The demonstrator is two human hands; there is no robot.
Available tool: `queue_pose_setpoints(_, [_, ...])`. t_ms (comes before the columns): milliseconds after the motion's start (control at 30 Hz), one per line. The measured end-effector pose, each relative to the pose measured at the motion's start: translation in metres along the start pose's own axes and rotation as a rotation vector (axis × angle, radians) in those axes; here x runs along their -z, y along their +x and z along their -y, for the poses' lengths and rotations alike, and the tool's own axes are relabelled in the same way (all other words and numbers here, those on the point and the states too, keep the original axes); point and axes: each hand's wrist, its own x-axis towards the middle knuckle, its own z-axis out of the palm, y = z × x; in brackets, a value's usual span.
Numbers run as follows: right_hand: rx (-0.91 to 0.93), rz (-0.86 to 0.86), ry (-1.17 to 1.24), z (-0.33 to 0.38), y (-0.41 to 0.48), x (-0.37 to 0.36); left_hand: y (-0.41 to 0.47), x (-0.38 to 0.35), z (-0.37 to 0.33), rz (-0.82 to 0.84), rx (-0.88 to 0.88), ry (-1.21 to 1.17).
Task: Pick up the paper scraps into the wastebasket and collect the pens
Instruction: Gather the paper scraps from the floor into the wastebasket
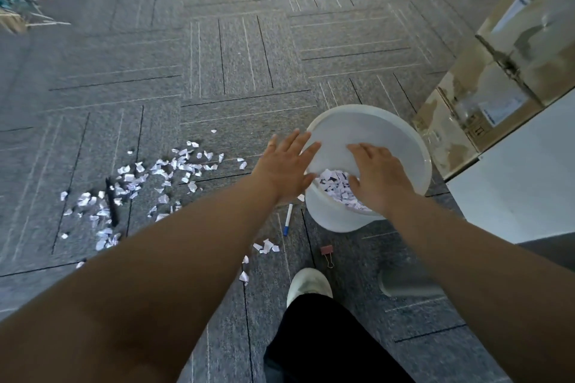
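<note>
A white wastebasket [389, 134] stands on the grey carpet with paper scraps [336, 186] piled inside it. My left hand [286, 165] is spread flat at the basket's left rim, fingers straight and holding nothing. My right hand [378, 179] hovers over the basket's opening, palm down, fingers relaxed above the scraps inside. Loose paper scraps [155, 177] lie scattered on the floor to the left. A white pen with a blue cap [288, 220] lies just left of the basket's base. A dark pen [112, 202] lies among the scraps.
A red binder clip [327, 253] lies near my white shoe [309, 284]. Cardboard boxes [497, 71] and a white panel [522, 180] stand right of the basket. A pile of sticks [21, 9] sits at the far left. A few scraps [266, 246] lie near my foot.
</note>
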Motion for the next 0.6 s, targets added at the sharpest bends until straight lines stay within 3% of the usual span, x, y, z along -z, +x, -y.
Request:
queue_pose_setpoints(133, [0.164,-0.085,0.042,0.051,0.003,0.004,-0.047,-0.004,0.030,-0.015,0.121,-0.013])
queue_pose_setpoints(300, [0.286,-0.037,0.080,0.123,0.005,-0.025,-0.113,-0.039,0.070,0.028,0.278,-0.060])
queue_pose_setpoints(600, [0.201,0.199,0.093,0.179,-0.008,-0.167,-0.190,-0.157,0.123,0.122,0.407,-0.177])
